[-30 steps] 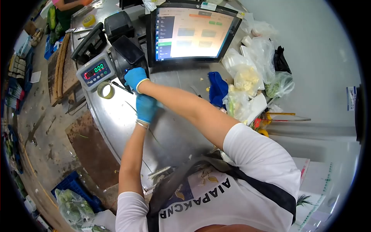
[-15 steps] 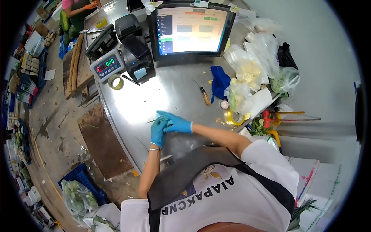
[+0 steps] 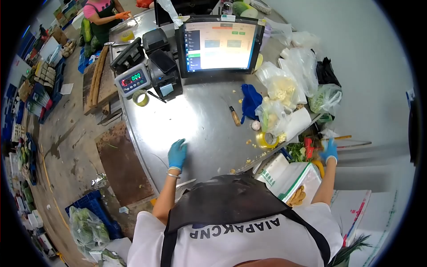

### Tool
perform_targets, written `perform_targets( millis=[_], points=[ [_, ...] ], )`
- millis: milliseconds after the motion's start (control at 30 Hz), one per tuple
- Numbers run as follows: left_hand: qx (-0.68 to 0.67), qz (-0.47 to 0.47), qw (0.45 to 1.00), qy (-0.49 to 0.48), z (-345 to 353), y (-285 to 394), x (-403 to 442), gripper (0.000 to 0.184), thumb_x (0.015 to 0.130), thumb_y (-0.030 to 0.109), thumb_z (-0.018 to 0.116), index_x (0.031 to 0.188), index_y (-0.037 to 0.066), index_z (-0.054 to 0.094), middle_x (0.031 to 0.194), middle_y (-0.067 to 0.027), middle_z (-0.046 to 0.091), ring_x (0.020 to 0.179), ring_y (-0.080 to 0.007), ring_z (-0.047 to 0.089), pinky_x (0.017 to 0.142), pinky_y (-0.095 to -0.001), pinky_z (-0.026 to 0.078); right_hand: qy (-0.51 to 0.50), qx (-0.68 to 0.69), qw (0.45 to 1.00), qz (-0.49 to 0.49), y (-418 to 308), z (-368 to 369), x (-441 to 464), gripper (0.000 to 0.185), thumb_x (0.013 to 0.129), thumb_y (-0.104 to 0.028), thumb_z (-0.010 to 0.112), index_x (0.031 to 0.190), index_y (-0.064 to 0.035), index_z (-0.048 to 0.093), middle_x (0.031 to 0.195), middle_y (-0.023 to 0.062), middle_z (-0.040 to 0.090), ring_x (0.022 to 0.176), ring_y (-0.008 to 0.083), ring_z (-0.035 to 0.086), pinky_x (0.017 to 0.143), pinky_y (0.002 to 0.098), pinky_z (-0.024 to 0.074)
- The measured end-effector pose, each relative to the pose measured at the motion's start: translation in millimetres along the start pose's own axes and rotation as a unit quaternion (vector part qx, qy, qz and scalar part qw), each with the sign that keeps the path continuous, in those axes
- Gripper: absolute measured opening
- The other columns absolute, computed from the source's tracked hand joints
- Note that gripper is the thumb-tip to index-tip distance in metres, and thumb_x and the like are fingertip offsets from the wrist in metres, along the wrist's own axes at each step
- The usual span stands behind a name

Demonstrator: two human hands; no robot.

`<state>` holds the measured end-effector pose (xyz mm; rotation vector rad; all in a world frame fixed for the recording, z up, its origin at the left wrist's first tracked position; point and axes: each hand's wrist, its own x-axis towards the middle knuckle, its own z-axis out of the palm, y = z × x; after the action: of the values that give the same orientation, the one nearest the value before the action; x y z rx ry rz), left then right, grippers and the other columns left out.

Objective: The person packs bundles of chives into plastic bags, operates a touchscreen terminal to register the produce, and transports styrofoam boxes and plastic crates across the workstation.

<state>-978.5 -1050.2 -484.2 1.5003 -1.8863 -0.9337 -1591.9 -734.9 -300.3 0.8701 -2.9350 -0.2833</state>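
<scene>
On the metal table (image 3: 209, 115) rests my left hand (image 3: 177, 154) in a blue glove, its fingers stretched out and nothing visible in them. My right hand (image 3: 329, 150), gloved too, is out past the table's right edge and smeared by motion, so its fingers are unclear. It is close to a red object (image 3: 308, 148) and a thin stick with a yellow end (image 3: 343, 137). Below it, a white box (image 3: 297, 180) holds brownish-yellow pieces that look like ginger. A wooden-handled tool (image 3: 235, 116) lies on the table beside a blue cloth (image 3: 251, 101).
A lit monitor (image 3: 219, 46) stands at the back, left of it a scale display (image 3: 133, 79). Yellow tape (image 3: 267, 140) and plastic bags (image 3: 284, 86) line the right side. Another person with an orange glove (image 3: 122, 15) stands far left. A blue crate (image 3: 95, 209) sits on the floor.
My hands, together over the table before, have parted. The right one swung far right beyond the table edge, uncovering the white box; the left stayed on the table, slightly lower. The view tilted a little.
</scene>
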Motion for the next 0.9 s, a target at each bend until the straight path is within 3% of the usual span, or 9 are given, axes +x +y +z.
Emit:
perform_targets(
  millis=[100,133,233,300,367,500,633,733,900],
  points=[
    [0.093,-0.073,0.986,0.119,4.5,-58.0,4.2,0.024,0.09,0.022,0.057,0.107,0.008,0.068,0.114,-0.0146,0.065,0.106,-0.032,0.06,0.093,-0.0411,0.047,-0.099,-0.007,0.995,0.032,5.5,-8.2,32.6,0.069,0.079,-0.049,0.065,0.137,-0.0159,0.046,0.123,0.0255,0.057,0.114,0.0402,0.055,0.093,0.0456,0.046],
    [0.109,-0.074,0.974,0.187,0.5,-60.5,4.0,0.022,0.091,0.02,0.056,0.104,0.008,0.068,0.111,-0.015,0.065,0.103,-0.0321,0.06,0.09,-0.0412,0.048,-0.093,0.03,0.995,0.028,-42.7,-44.6,29.4,0.061,0.081,-0.052,0.062,0.13,-0.016,0.054,0.116,0.0227,0.062,0.108,0.0395,0.059,0.09,0.0456,0.0474],
    [0.199,-0.101,0.944,0.244,-3.1,-62.6,7.1,0.017,0.088,0.016,0.056,0.097,0.007,0.067,0.098,-0.0157,0.063,0.09,-0.0329,0.06,0.08,-0.0428,0.048,0.06,0.263,0.955,-0.126,-147.3,-44.7,50.7,0.036,0.086,-0.036,0.062,0.101,-0.003,0.066,0.1,0.0205,0.066,0.09,0.0367,0.064,0.078,0.0414,0.0493],
    [0.265,-0.101,0.932,0.227,-1.8,-57.7,7.6,0.014,0.087,0.015,0.056,0.092,0.006,0.066,0.094,-0.0156,0.062,0.087,-0.0325,0.058,0.077,-0.0432,0.047,-0.062,0.343,0.906,-0.239,-250.7,-96.0,39.7,0.041,0.083,-0.037,0.069,0.089,0.0025,0.062,0.085,0.017,0.062,0.076,0.0306,0.06,0.071,0.0376,0.0467],
    [0.291,-0.095,0.922,0.236,0.7,-52.2,13.1,0.013,0.086,0.015,0.056,0.088,0.006,0.065,0.092,-0.0154,0.061,0.084,-0.032,0.057,0.075,-0.0433,0.046,-0.021,0.361,0.856,-0.37,-340.1,-106.0,40.7,0.042,0.08,-0.042,0.072,0.076,-0.0029,0.057,0.077,0.0137,0.051,0.074,0.0258,0.052,0.072,0.0362,0.0447],
    [0.292,-0.116,0.917,0.244,-0.9,-43.1,15.4,0.012,0.086,0.015,0.056,0.084,0.005,0.063,0.088,-0.0153,0.059,0.085,-0.032,0.055,0.074,-0.0437,0.045,-0.129,0.373,0.792,-0.466,-497.7,-150.7,48.9,0.05,0.076,-0.049,0.075,0.075,-0.0041,0.051,0.081,0.0101,0.053,0.072,0.021,0.051,0.071,0.0336,0.045],
    [0.284,-0.126,0.92,0.239,-2.3,-42.0,23.3,0.013,0.085,0.013,0.056,0.082,0.002,0.062,0.087,-0.0166,0.059,0.085,-0.0336,0.055,0.075,-0.0449,0.044,-0.109,0.394,0.719,-0.563,-620.3,-181.6,75.6,0.055,0.075,-0.052,0.075,0.075,-0.0032,0.05,0.079,0.0079,0.05,0.073,0.0174,0.049,0.07,0.0317,0.0454],
    [0.263,-0.157,0.929,0.206,-4.5,-37.6,27.0,0.012,0.083,0.012,0.057,0.082,0.001,0.061,0.086,-0.0179,0.058,0.084,-0.0351,0.054,0.076,-0.0456,0.043,-0.171,0.406,0.703,-0.558,-676.9,-193.0,90.1,0.056,0.074,-0.054,0.075,0.074,-0.0033,0.051,0.08,0.0094,0.051,0.074,0.0185,0.051,0.07,0.0321,0.0462],
    [0.263,-0.136,0.924,0.243,0.0,-38.8,30.3,0.012,0.082,0.011,0.057,0.085,0.0,0.062,0.087,-0.0181,0.058,0.085,-0.0347,0.054,0.075,-0.0455,0.043,-0.14,0.457,0.71,-0.517,-725.4,-174.9,119.3,0.055,0.072,-0.053,0.078,0.068,-0.0059,0.05,0.066,0.0078,0.051,0.064,0.0151,0.05,0.064,0.0304,0.0467]
  ],
)
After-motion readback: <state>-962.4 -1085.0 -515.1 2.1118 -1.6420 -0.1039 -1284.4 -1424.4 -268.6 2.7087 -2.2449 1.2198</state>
